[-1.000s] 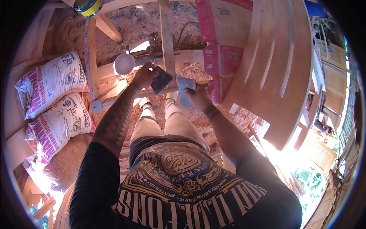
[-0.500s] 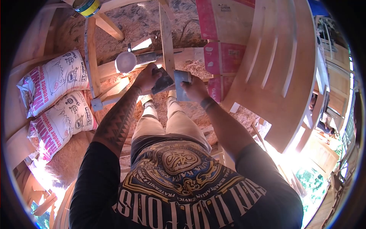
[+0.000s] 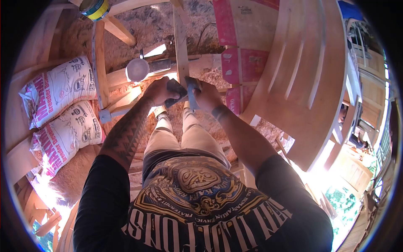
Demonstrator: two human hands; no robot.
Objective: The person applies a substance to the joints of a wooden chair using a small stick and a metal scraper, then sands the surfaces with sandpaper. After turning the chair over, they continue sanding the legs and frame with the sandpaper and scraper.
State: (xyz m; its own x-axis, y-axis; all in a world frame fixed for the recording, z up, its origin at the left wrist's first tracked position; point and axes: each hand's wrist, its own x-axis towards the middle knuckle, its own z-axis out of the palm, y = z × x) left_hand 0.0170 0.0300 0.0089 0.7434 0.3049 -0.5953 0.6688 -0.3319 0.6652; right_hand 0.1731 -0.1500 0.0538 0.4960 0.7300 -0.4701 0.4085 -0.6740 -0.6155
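Observation:
My left hand (image 3: 156,91) is closed around a dark flat putty knife (image 3: 176,94), held out in front of my legs. In my right hand (image 3: 209,96) is a grey flat putty knife (image 3: 192,93), its blade turned nearly edge-on to me. The two blades come together between my hands, edge against edge in this view. Just beyond my left hand sits a round whitish container (image 3: 137,70). Beside it lies a dark flat piece (image 3: 159,65) on a plank.
Two printed sacks (image 3: 63,94) are stacked on the left. A yellow-labelled can (image 3: 95,10) stands at the upper left. An upright wooden post (image 3: 180,46) rises beyond my hands. On the right leans a large curved wood panel (image 3: 289,105) with long slots, next to pink-and-brown sheets (image 3: 247,65).
Both putty knives have tilted, and the right one has turned from showing its face to nearly edge-on. My hands have shifted slightly left and closer together.

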